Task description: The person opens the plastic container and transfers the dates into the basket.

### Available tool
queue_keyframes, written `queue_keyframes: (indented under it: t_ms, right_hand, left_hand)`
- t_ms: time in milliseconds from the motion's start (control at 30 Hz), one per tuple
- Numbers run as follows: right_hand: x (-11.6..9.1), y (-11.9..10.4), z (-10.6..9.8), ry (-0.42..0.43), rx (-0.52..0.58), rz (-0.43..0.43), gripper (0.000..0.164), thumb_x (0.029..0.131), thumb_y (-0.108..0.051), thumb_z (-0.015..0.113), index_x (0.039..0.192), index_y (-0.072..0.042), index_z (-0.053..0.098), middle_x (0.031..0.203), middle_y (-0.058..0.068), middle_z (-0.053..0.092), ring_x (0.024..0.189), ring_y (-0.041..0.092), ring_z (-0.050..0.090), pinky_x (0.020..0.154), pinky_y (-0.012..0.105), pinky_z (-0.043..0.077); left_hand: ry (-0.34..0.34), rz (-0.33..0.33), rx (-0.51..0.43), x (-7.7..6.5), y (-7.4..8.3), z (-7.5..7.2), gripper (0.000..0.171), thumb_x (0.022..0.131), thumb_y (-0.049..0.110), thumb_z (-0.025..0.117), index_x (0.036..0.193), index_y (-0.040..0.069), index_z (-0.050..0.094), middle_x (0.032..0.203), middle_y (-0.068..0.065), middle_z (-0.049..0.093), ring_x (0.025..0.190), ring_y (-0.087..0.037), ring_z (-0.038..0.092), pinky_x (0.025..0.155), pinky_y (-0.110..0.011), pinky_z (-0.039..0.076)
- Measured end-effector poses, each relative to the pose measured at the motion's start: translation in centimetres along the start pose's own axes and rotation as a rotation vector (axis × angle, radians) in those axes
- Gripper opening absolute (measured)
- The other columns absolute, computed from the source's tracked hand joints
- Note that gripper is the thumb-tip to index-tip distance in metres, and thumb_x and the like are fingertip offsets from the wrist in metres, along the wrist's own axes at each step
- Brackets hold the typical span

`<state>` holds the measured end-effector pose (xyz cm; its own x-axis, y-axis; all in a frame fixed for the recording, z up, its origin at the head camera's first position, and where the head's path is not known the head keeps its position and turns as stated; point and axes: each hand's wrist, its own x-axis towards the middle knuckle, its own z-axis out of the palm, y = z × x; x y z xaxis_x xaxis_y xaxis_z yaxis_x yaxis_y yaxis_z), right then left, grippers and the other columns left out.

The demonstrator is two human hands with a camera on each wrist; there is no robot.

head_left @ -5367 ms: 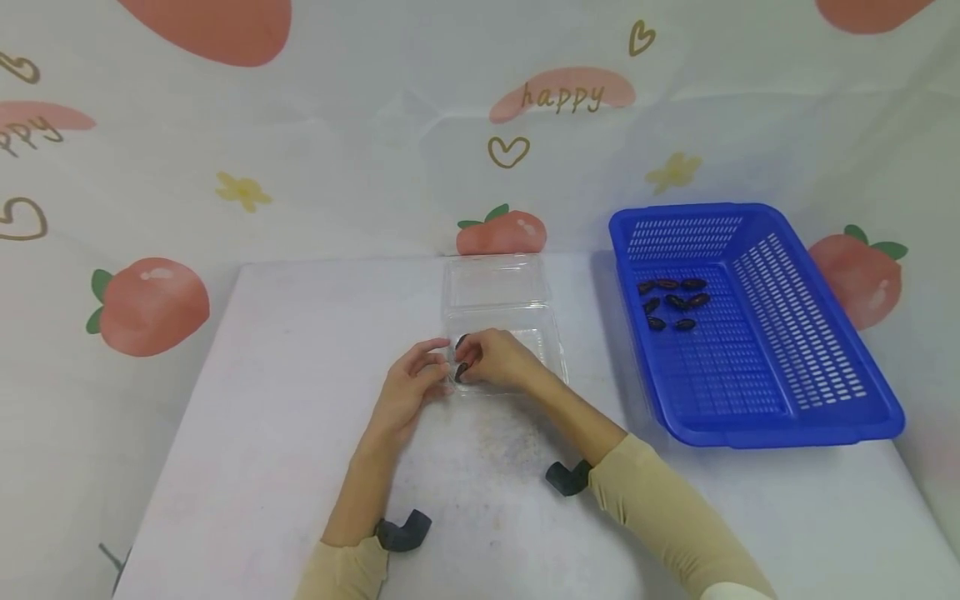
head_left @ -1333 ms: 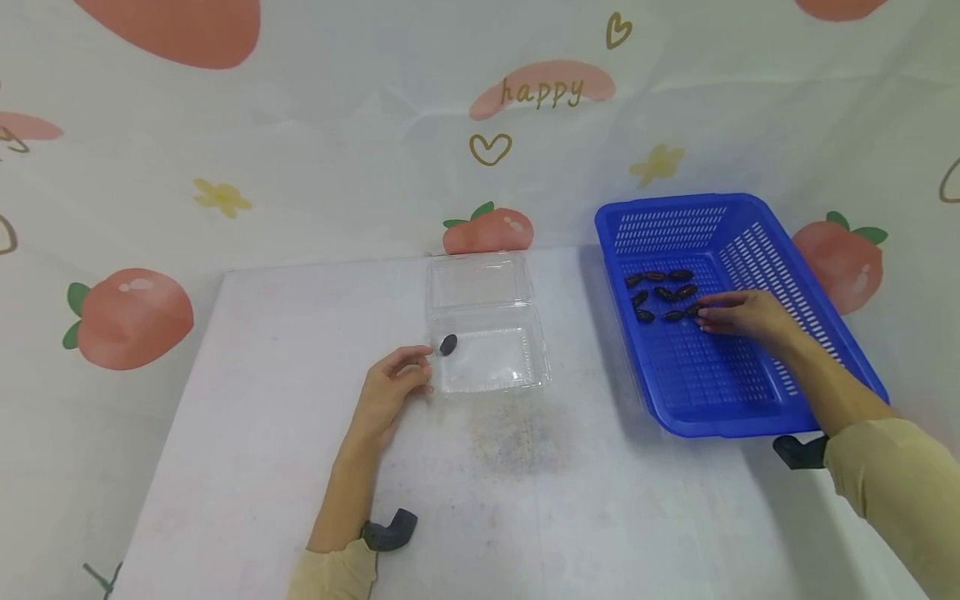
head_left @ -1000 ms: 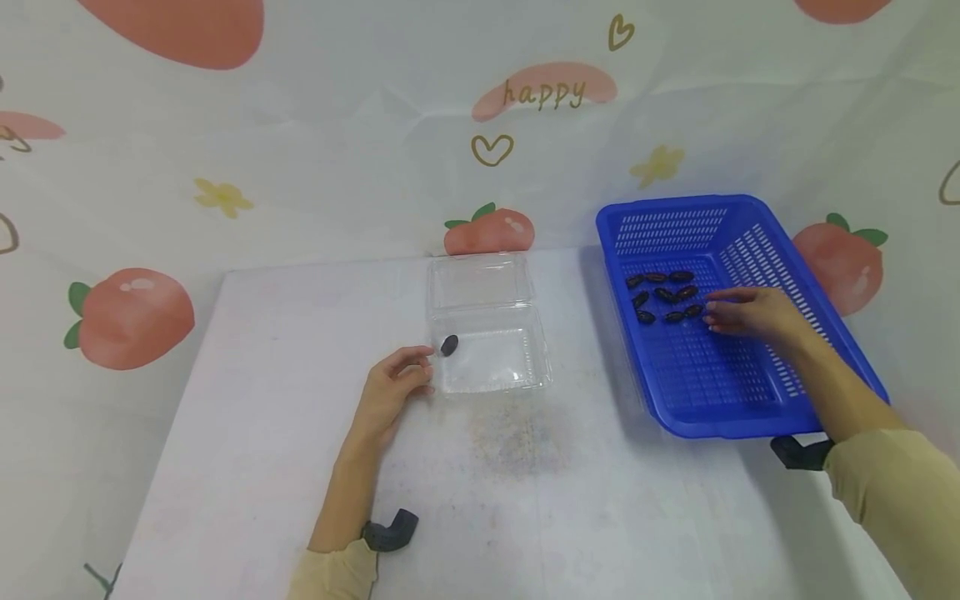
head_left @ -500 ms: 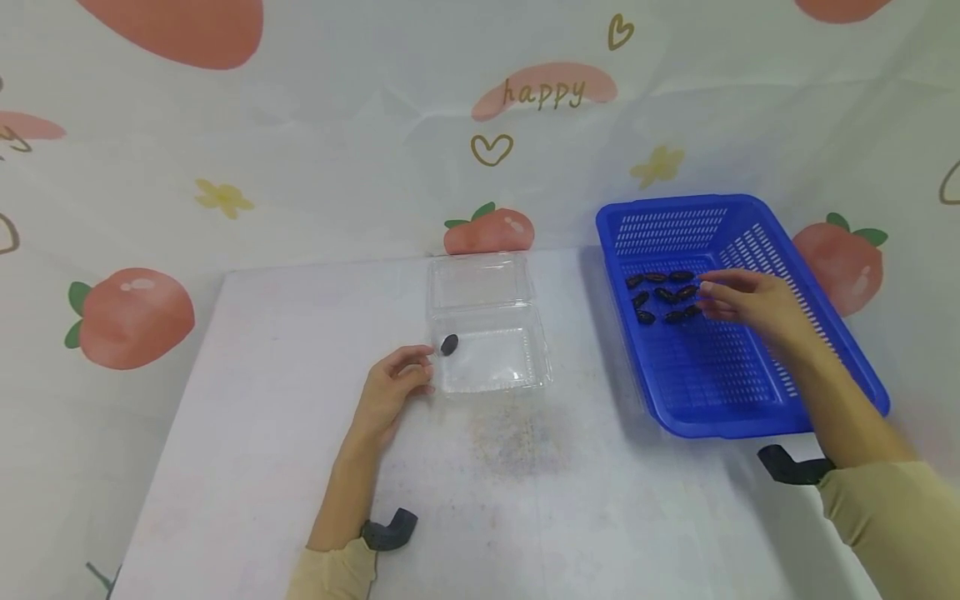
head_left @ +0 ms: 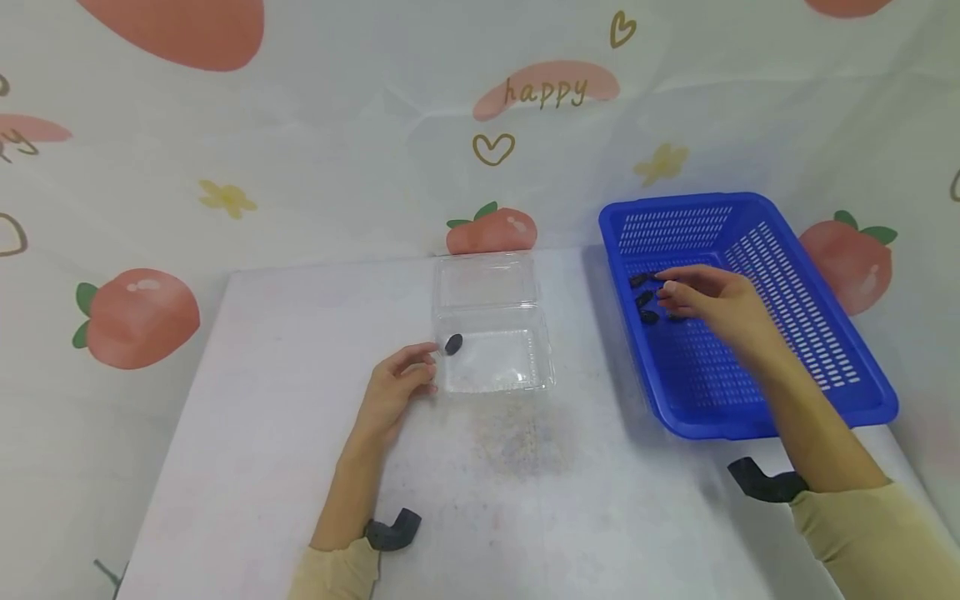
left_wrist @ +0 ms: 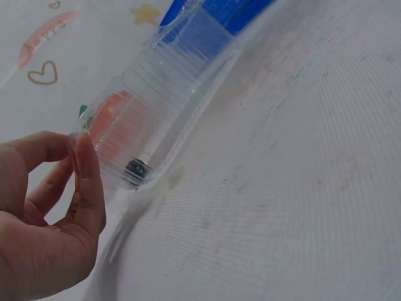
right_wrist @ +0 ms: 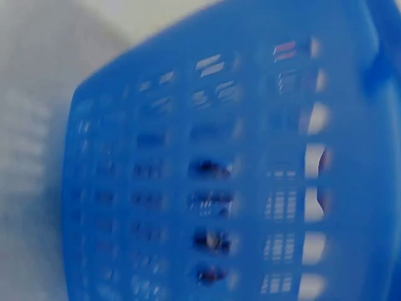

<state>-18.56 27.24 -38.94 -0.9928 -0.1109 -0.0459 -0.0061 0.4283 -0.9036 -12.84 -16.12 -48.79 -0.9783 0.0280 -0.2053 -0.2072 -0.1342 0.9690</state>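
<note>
My left hand (head_left: 396,385) pinches the left rim of a clear plastic clamshell box (head_left: 542,362), whose lid stands open at the back. One dark date (head_left: 453,344) lies inside at the box's left end, near my fingertips; in the left wrist view this date (left_wrist: 136,169) shows through the clear wall. My right hand (head_left: 708,302) is over the blue basket (head_left: 750,408), thumb and fingers apart, nothing seen held. It overlaps some of the several dates (head_left: 648,317) lying in the basket's back left part. The right wrist view is blurred, with the basket wall (right_wrist: 250,94) filling it.
The white tabletop (head_left: 285,400) ends at the back against a printed cloth (head_left: 360,142). The basket's raised rim stands between my right forearm and the box. Black wrist mounts (head_left: 393,532) sit on both forearms.
My right hand, earlier at the box, set a date down in the basket, let go, then moved left over the dates. One of the box's two dates is gone; my left hand stays at its rim.
</note>
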Motion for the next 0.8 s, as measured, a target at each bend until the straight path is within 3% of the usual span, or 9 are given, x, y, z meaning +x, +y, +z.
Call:
queue_keyframes:
  t_ms: [167,400,633,800]
  right_hand:
    - [-0.3,-1.3,1.4,-0.005,0.011,-0.046,0.042,0.100,-0.035,0.059,0.128,-0.003,0.062,0.106,-0.002,0.071,0.095,0.010,0.069,0.082,0.017,0.055]
    - [-0.3,-2.9,4.1,-0.027,0.108,-0.087,0.037,0.099,-0.028,0.062,0.124,0.000,0.064,0.106,0.006,0.071,0.093,0.013,0.069,0.083,0.021,0.057]
    - [0.0,-4.3,7.4,-0.086,0.113,-0.100,0.031,0.099,-0.025,0.063,0.122,-0.005,0.067,0.106,0.013,0.070,0.094,0.020,0.069,0.085,0.023,0.056]
    - [0.1,-4.7,9.8,-0.131,0.109,-0.108,0.029,0.098,-0.023,0.064,0.121,-0.006,0.067,0.106,0.014,0.070,0.091,0.016,0.070,0.087,0.024,0.055]
  left_hand:
    - [-0.003,0.003,0.014,0.0,0.1,0.2,0.038,0.092,-0.004,0.063,0.129,-0.004,0.061,0.104,-0.006,0.053,0.085,-0.014,0.055,0.071,-0.025,0.057]
    - [-0.005,0.010,0.065,-0.1,0.3,0.2,0.039,0.092,-0.002,0.062,0.131,-0.001,0.061,0.107,-0.007,0.053,0.085,-0.013,0.056,0.073,-0.027,0.058]
    - [-0.026,0.037,0.075,-0.1,0.4,0.1,0.042,0.093,-0.002,0.062,0.135,0.000,0.058,0.107,-0.007,0.050,0.084,-0.012,0.056,0.073,-0.028,0.058]
    - [-0.033,0.034,0.061,-0.1,0.4,0.2,0.044,0.091,-0.003,0.062,0.135,0.002,0.058,0.106,-0.007,0.050,0.080,-0.012,0.056,0.073,-0.030,0.059]
